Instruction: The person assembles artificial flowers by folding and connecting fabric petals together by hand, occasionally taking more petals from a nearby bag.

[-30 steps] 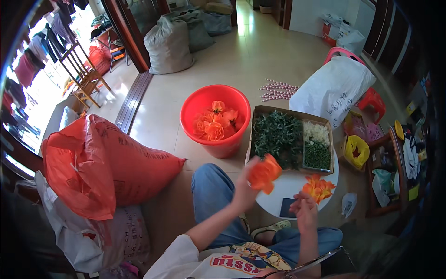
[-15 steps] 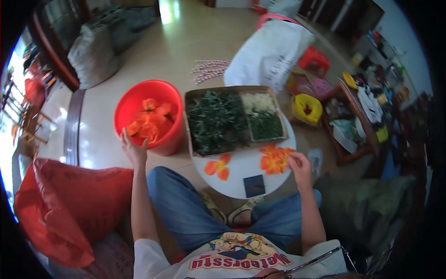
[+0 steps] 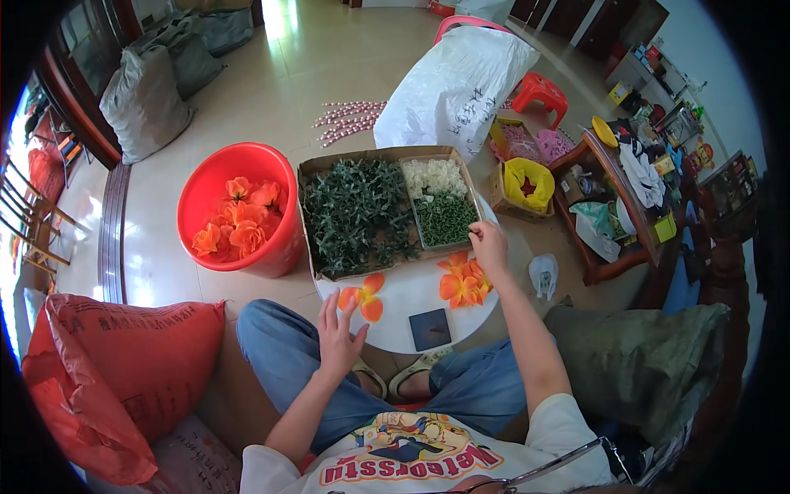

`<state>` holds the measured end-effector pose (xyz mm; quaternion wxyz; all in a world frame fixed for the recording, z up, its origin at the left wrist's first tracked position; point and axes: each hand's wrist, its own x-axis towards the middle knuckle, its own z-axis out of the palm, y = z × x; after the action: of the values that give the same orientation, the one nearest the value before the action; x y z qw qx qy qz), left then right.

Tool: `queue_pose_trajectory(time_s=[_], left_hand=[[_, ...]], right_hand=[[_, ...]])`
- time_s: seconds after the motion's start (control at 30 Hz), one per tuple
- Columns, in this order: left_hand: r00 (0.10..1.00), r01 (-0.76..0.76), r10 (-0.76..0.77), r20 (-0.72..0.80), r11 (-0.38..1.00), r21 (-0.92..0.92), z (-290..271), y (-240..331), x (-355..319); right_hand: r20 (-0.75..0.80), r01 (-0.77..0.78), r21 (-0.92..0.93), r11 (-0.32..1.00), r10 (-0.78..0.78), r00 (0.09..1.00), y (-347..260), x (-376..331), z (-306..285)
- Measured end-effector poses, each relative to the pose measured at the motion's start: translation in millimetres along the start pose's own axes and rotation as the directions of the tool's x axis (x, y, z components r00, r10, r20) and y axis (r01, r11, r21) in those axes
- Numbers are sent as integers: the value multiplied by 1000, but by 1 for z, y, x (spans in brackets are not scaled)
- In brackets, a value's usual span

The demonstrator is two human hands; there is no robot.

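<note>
My left hand (image 3: 341, 333) hovers open over my knee at the near edge of the small round white table (image 3: 411, 296), just below two loose orange petals (image 3: 364, 296). My right hand (image 3: 489, 244) reaches to the front rim of the cardboard tray (image 3: 311, 169), at the compartment of small green pieces (image 3: 444, 217); whether it holds anything I cannot tell. An orange fabric flower (image 3: 462, 282) lies on the table under that wrist. The tray also holds dark green leaves (image 3: 357, 216) and white pieces (image 3: 436, 175). A red basin (image 3: 210, 185) of orange flowers stands to the left.
A dark square card (image 3: 429, 328) lies on the table's near side. A big orange-red sack (image 3: 123, 370) sits at my left, a white sack (image 3: 457, 86) beyond the tray, grey sacks (image 3: 144, 103) far left. Cluttered boxes and a low wooden shelf (image 3: 613, 206) stand at the right.
My left hand has left the red basin and come back over my knee by the table. My right hand has moved from the orange flower up to the tray's green pieces.
</note>
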<state>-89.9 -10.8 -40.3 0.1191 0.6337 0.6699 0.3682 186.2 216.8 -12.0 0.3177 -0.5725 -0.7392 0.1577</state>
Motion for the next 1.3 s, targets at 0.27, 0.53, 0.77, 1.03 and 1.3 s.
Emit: queue_pose_trajectory(time_s=[0.27,0.53,0.77,1.03,1.3], left_hand=[[1000,-7,7,10,1000,-8,7,-4,3],[999,-8,7,-39,1000,-21,7,-3,5],[997,-43,41,-58,999,-31,9,-4,3],[995,-61,59,-86,998,-18,5,-8,-4],[994,-97,95,-52,995,-22,18,-3,-5]], right_hand=[[127,175,-378,909,-137,982,17,36,38],[170,233,-420,877,-177,969,25,46,43],[28,62,31,998,-63,998,9,32,22],[465,-382,603,700,80,882,-68,-82,-38],[424,-112,437,892,-94,901,-90,-140,-60]])
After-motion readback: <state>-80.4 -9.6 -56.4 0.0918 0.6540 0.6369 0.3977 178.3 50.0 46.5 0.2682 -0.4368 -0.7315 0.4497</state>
